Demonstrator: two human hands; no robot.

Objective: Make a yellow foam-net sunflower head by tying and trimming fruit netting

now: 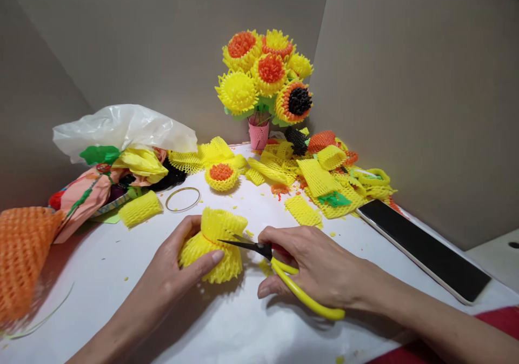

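A yellow foam-net piece [221,261], drawn in at the waist by a thin orange-red line, is gripped in my left hand [174,261], thumb across its front. My right hand [304,261] holds a pair of scissors [302,288] with yellow handles and dark blades. The blade tips lie against or just in front of the net's narrowed waist; I cannot tell whether they touch it. The blades are only slightly apart. Just behind sits a small foam-net flower [221,177] with a yellow rim and an orange centre.
At the back stands a bunch of foam-net flowers [270,69] in a pink pot [258,136]. Yellow net scraps [320,180] pile up right of it. A phone [424,250] lies at right, a bangle [183,198] left of centre, an orange net [26,261] at far left, a plastic bag [121,131] behind.
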